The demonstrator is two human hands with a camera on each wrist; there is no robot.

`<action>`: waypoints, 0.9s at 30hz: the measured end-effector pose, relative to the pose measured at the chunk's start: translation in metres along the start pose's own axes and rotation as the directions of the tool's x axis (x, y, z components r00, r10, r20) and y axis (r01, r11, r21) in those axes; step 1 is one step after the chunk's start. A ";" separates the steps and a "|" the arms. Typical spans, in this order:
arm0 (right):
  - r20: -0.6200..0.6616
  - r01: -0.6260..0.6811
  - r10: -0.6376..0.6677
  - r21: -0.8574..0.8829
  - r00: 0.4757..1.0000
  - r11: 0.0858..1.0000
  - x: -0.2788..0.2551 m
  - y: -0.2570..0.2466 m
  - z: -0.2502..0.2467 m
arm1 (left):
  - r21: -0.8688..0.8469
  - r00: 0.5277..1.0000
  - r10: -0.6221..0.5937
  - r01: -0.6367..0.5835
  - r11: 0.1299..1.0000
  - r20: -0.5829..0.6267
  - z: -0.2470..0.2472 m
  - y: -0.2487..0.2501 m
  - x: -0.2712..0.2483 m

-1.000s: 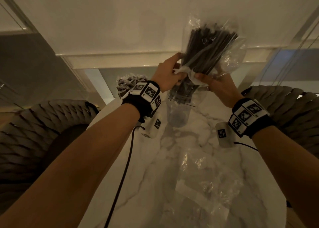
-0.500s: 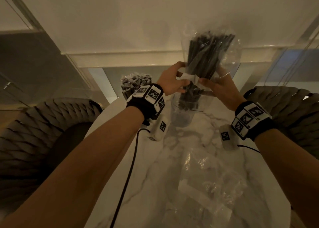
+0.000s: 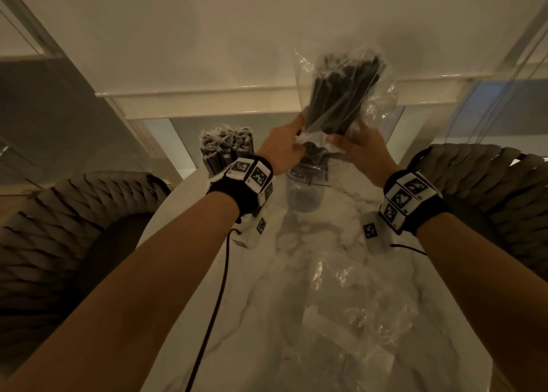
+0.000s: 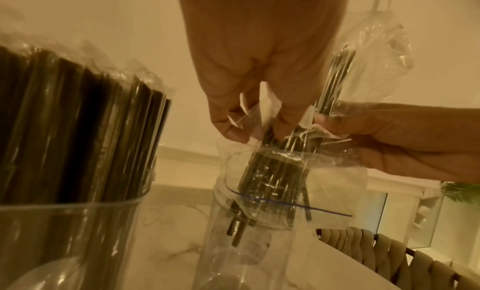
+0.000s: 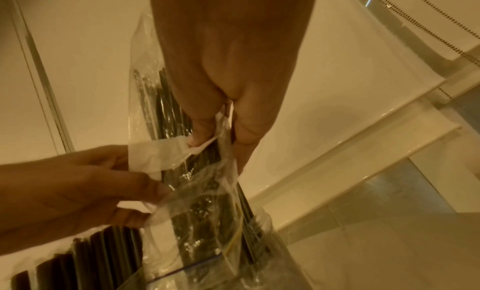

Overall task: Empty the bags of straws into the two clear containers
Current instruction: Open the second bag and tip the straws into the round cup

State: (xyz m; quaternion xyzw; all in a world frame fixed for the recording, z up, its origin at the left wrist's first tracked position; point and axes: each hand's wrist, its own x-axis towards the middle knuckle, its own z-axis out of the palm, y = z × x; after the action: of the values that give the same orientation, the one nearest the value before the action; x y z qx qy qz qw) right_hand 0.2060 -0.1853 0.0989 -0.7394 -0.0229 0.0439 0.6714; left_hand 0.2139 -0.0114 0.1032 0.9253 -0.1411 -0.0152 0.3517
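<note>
Nearest the wearer, crumpled empty clear bags (image 3: 355,317) are spread on the marble table (image 3: 237,317), with a black cable (image 3: 219,288) trailed across it. These are best left where they lie, well apart from the work.

Beyond them, the zip bag of black straws (image 3: 341,101) is held upended over the second clear container (image 3: 305,193), its mouth lowered into the rim. The left hand (image 3: 281,154) is closed on the bag's lower part, thumb and fingers pinching the plastic and a white paper label; the right hand (image 3: 360,151) is pinched on the opposite side in the same way. In the left wrist view a few straws (image 4: 236,231) are seen already poking down past the blue zip line into the container.

The step is judged to be mid-pour. It is done well if the bag's mouth is kept inside the rim and spread wide by both pinches, so that the bundle is not choked at the neck. The bag should be kept near upright and lifted slowly, with a light shake, so that the straws are slid down together and stand on end. The thin plastic is likely to cling; the closed end may need squeezing. The container looks light and could be tipped by a sideways pull.

Farther left, the first clear container (image 3: 226,154) is already packed with wrapped straws.
</note>
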 end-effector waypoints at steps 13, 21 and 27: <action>-0.076 0.078 -0.080 -0.032 0.994 0.996 0.018 -0.016 0.012 | -0.162 0.999 -0.035 0.030 0.986 -0.032 -0.010 -0.002 0.003; -0.097 0.107 -0.118 -0.115 0.988 0.988 0.016 -0.003 0.014 | -0.052 0.989 -0.040 0.033 0.998 -0.145 0.006 -0.008 0.002; -0.108 0.076 -0.091 -0.132 0.990 0.988 0.007 0.001 0.008 | 0.043 0.983 0.015 -0.007 0.999 -0.182 0.022 -0.011 -0.002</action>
State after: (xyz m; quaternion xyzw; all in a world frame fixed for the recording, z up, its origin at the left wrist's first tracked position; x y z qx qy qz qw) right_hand 0.2125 -0.1770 0.0967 -0.7804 -0.0186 -0.0279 0.6243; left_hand 0.2119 -0.0170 0.0788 0.9291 -0.1137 0.0743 0.3439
